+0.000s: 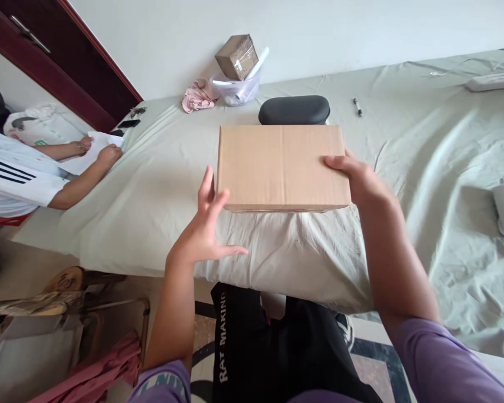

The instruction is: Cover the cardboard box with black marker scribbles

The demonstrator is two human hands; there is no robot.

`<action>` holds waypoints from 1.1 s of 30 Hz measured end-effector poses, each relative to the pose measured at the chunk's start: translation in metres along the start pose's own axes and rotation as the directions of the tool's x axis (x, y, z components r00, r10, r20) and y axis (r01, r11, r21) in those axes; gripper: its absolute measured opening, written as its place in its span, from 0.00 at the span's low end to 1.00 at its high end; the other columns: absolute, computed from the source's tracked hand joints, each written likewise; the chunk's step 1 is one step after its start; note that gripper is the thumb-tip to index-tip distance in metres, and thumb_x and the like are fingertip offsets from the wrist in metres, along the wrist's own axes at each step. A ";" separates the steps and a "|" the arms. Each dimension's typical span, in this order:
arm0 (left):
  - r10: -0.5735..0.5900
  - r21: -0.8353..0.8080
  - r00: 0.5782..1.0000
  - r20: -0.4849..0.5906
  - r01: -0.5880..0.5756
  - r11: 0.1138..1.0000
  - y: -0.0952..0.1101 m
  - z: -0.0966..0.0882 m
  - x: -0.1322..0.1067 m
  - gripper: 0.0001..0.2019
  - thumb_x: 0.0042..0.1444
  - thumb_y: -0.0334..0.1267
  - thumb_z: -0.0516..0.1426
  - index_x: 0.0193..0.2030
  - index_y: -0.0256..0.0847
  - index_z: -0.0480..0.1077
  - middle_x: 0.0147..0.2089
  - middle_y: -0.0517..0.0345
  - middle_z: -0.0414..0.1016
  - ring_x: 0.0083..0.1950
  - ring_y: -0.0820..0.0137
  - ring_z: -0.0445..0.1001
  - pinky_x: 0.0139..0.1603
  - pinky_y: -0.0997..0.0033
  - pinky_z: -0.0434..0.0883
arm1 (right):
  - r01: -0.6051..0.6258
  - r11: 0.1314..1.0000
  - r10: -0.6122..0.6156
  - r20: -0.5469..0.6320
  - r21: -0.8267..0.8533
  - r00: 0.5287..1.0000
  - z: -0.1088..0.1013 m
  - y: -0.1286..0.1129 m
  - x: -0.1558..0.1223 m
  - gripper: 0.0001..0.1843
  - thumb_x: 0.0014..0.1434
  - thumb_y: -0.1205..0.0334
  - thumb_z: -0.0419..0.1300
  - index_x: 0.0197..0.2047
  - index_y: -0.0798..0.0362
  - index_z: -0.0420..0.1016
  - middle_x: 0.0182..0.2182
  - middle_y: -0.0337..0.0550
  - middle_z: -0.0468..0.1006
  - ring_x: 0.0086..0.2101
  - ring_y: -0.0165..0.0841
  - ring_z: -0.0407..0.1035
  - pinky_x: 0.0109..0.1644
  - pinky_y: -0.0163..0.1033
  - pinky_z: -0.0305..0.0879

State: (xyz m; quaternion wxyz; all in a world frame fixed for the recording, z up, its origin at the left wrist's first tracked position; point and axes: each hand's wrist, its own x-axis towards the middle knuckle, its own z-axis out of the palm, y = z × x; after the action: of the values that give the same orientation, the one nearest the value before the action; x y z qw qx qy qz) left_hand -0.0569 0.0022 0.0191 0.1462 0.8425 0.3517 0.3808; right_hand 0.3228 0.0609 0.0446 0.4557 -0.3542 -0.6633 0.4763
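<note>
A plain brown cardboard box [273, 168] is in front of me over the cloth-covered table, its broad face towards me. My right hand [361, 176] grips its right end, thumb on the broad face and the other fingers mostly hidden behind the edge. At the lower left corner, my left hand [208, 224] has its fingers spread, with the thumb apart; whether a fingertip touches the box I cannot tell. Just behind the box lies a dark oval hard case [294, 109], its lower part hidden.
Against the wall, a plastic tub [237, 92] bears a smaller taped box [237, 56], beside a pink cloth [199, 95]. A marker [357, 107] lies right of the case; a power strip [493, 82] sits far right. On the left, another person holds white paper [88, 154].
</note>
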 end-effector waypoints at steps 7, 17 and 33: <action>-0.324 -0.486 0.920 0.219 0.391 0.781 -0.022 0.003 0.083 0.56 0.50 0.64 0.73 0.81 0.58 0.53 0.82 0.48 0.59 0.82 0.40 0.60 0.77 0.36 0.68 | 0.235 0.949 -0.241 -0.003 -0.209 0.971 -0.032 -0.007 0.013 0.62 0.48 0.33 0.71 0.80 0.23 0.47 0.78 0.32 0.58 0.77 0.56 0.51 0.79 0.67 0.57; -0.125 -0.289 0.992 0.011 0.123 0.949 0.002 0.027 0.138 0.72 0.36 0.65 0.78 0.83 0.58 0.44 0.87 0.59 0.45 0.86 0.42 0.49 0.82 0.37 0.60 | 0.262 0.840 -0.220 0.142 -0.475 0.965 -0.092 -0.001 -0.003 0.80 0.41 0.26 0.75 0.82 0.22 0.26 0.82 0.29 0.43 0.81 0.54 0.28 0.82 0.68 0.30; 0.112 -0.103 0.974 0.196 -0.093 0.990 0.018 -0.005 0.112 0.68 0.57 0.65 0.68 0.83 0.56 0.19 0.86 0.44 0.35 0.85 0.42 0.48 0.78 0.27 0.57 | 0.462 0.808 -0.391 0.253 -0.366 0.885 -0.069 -0.018 0.001 0.77 0.46 0.38 0.79 0.83 0.24 0.30 0.81 0.28 0.48 0.81 0.54 0.36 0.84 0.65 0.34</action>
State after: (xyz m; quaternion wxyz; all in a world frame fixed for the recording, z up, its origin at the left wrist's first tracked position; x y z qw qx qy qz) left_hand -0.0002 0.0684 0.0916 0.2003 0.8860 0.2732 0.3166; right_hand 0.3871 0.0775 0.0708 0.4082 -0.2437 -0.8474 0.2365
